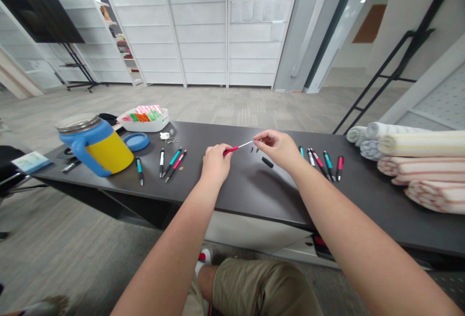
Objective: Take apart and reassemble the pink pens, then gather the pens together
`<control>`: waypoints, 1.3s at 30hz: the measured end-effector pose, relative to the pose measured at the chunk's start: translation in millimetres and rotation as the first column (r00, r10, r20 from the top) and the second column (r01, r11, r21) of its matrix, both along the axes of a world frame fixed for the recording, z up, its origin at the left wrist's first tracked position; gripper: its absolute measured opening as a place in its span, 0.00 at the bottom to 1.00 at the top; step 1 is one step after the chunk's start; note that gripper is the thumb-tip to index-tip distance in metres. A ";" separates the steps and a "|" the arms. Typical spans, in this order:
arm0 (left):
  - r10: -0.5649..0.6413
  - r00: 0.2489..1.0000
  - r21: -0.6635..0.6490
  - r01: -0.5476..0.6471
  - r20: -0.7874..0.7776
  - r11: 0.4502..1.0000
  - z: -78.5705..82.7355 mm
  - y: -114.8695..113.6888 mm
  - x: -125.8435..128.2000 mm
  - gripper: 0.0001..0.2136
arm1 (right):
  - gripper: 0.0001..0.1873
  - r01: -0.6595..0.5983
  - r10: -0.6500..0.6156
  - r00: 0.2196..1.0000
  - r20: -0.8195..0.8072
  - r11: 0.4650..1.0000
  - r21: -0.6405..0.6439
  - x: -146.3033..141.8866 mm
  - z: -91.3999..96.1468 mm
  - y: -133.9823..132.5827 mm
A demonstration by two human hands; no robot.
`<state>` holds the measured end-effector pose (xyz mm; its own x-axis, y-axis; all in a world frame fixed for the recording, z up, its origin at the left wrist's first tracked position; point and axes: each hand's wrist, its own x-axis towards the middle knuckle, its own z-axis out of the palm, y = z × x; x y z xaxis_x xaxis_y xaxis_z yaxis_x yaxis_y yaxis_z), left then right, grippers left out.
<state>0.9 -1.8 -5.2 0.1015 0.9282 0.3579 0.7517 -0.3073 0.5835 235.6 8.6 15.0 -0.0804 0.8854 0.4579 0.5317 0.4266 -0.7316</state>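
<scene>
My left hand (215, 161) is closed around a red pen barrel (231, 150) held over the dark table (247, 190). A thin white refill (245, 144) sticks out of the barrel toward my right hand (276, 148), whose fingertips pinch its far end. A small black pen part (267, 162) lies on the table just under my right hand, with tiny bits beside it. Several assembled pens (323, 162) lie in a row right of my right hand. More pens (170, 162) lie to the left of my left hand.
A yellow jug with a blue handle and lid (96, 145) lies on its side at the left, beside a blue round lid (136, 141) and a white tray of coloured items (145, 117). Rolled towels (417, 161) are stacked at the right. White shelving stands behind.
</scene>
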 end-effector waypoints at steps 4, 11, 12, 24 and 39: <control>-0.002 1.000 0.003 0.002 0.015 1.000 0.2 -0.2 -0.3 0.08 | 0.16 -0.040 0.038 0.998 -0.059 0.998 -0.039 1.0 -0.3 0.8; -0.005 1.000 0.004 0.005 0.018 1.000 0.8 -1.0 -0.2 0.08 | 0.18 -0.096 0.089 0.991 -0.103 0.993 -0.064 2.7 -3.9 4.7; -0.005 1.000 0.005 0.005 0.015 1.000 0.6 -0.9 -0.2 0.08 | 0.18 -0.094 0.088 0.991 -0.103 0.994 -0.062 2.8 -3.8 4.8; -0.002 1.000 0.004 0.002 0.004 1.000 -0.4 -0.3 -0.4 0.08 | 0.15 -0.091 0.086 0.992 -0.091 0.994 -0.060 2.8 -1.4 3.0; 0.000 0.991 0.072 0.010 -0.137 0.997 0.5 -3.7 0.9 0.08 | 0.07 -0.102 0.091 0.958 0.271 0.994 0.027 5.5 10.0 -6.8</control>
